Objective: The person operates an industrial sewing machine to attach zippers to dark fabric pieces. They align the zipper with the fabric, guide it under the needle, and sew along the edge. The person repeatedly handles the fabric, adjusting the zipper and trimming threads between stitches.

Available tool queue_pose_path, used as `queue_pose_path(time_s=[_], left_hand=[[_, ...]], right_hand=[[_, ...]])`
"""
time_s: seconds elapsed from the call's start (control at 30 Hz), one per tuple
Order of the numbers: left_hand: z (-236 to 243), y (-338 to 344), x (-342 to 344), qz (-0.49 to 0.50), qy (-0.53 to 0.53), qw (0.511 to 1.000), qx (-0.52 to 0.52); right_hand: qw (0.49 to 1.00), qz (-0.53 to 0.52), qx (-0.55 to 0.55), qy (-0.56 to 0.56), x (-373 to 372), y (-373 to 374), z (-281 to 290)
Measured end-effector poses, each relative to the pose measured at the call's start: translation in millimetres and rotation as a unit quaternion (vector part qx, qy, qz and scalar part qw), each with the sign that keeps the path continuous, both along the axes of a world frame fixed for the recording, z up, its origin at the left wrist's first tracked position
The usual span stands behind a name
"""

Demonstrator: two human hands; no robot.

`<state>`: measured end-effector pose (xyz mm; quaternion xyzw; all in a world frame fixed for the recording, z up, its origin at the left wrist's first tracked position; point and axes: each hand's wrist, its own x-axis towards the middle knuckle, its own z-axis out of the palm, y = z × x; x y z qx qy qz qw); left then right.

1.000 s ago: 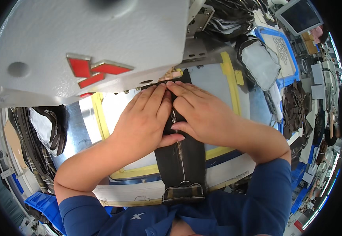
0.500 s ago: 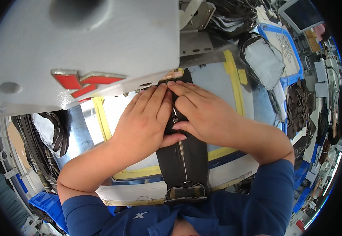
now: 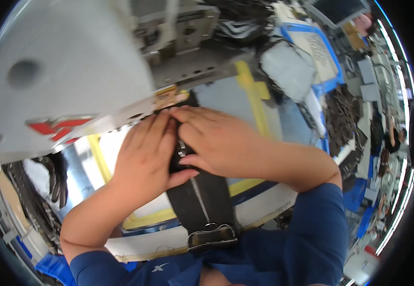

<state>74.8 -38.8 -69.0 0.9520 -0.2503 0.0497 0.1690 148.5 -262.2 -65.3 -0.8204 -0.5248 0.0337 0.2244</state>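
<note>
A black fabric piece (image 3: 219, 193) with a silver metal zipper (image 3: 196, 189) down its middle runs from the machine's working area toward my body. My left hand (image 3: 142, 155) lies flat along its left side, fingers stretched forward, thumb reaching toward the zipper. Across its right side rests my right hand (image 3: 219, 143), index finger extended beside the left fingertips and the other fingers somewhat bent. Both hands press on the fabric rather than grasp it. Between them shows the zipper slider (image 3: 182, 153). The fingertips sit just before the sewing machine (image 3: 87, 71), whose needle is hidden.
Yellow tape (image 3: 253, 90) marks the pale work surface. To the right are a dark-edged piece with a white panel (image 3: 288, 69), a blue-rimmed tray (image 3: 333, 66) of small parts, and dark scraps (image 3: 342, 117). Dark fabric pieces (image 3: 30, 190) hang at the left.
The whole view has shifted and tilted, so the machine and hands appear farther left, with some blur. Both hands keep nearly the same pose on the fabric.
</note>
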Motion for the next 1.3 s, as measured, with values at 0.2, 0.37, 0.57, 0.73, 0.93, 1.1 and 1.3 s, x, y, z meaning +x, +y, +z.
queue_pose_path(time_s=[0.2,0.37,0.57,0.73,0.93,1.1,1.3], left_hand=[[-1.1,-2.3,-2.8,0.006,0.016,1.0,0.017],[-0.2,-1.1,-7.3,0.026,0.01,0.999,0.025],[-0.1,-4.9,-2.8,-0.003,-0.008,1.0,0.007],[-1.2,1.7,-3.2,0.002,-0.004,1.0,-0.011],[-2.3,5.9,-7.3,-0.039,-0.041,0.998,-0.014],[-3.9,9.0,-13.3,-0.062,-0.048,0.997,-0.008],[-7.9,7.2,-14.5,-0.073,-0.061,0.995,-0.023]], right_hand=[[0.998,-0.036,-0.027,0.036,-0.5,-11.8,13.1],[0.97,-0.24,0.022,-0.027,20.3,-88.9,45.6],[0.806,-0.579,-0.122,-0.029,58.8,-284.8,51.0],[0.812,-0.568,-0.128,-0.049,62.1,-344.6,5.6],[0.805,-0.585,-0.065,-0.072,58.0,-285.6,26.4],[0.924,-0.351,0.149,0.027,41.8,-117.9,48.7],[0.989,-0.132,0.064,0.014,30.7,6.0,34.8]])
